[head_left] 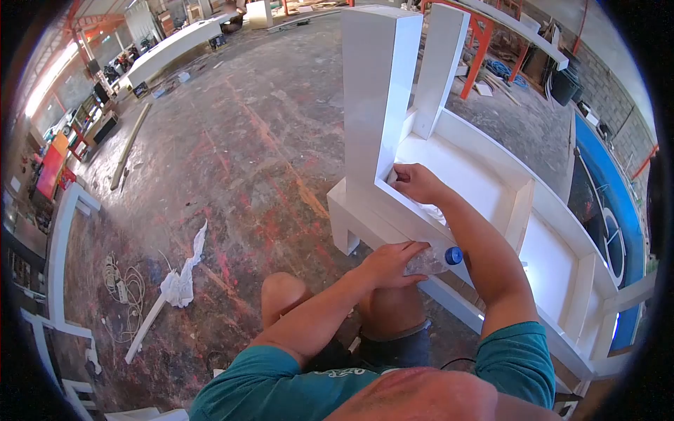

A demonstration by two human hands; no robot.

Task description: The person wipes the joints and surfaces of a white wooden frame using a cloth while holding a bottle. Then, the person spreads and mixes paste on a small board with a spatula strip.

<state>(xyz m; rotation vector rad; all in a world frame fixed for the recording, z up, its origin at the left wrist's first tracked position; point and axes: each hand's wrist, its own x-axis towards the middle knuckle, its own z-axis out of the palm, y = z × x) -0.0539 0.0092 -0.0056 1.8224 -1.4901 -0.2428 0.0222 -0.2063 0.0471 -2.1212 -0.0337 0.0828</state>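
My left hand (394,265) is wrapped round a clear plastic bottle (434,260) with a blue cap (453,255), in front of a white wooden frame (421,219). The bottle lies tilted, its cap toward the right. My right hand (418,184) reaches over the frame's near rail, fingers pinched together at the inner foot of a tall white post (372,98). What those fingertips hold is too small to make out. Crumpled clear or white material (434,212) lies inside the frame, just below my right wrist.
A second white post (441,70) rises behind. Dividers (518,214) split the frame's white interior. On the floor at left are a white rag (179,286), a white stick (146,328) and a coiled cord (126,295). Orange-legged trestles (477,59) stand at upper right.
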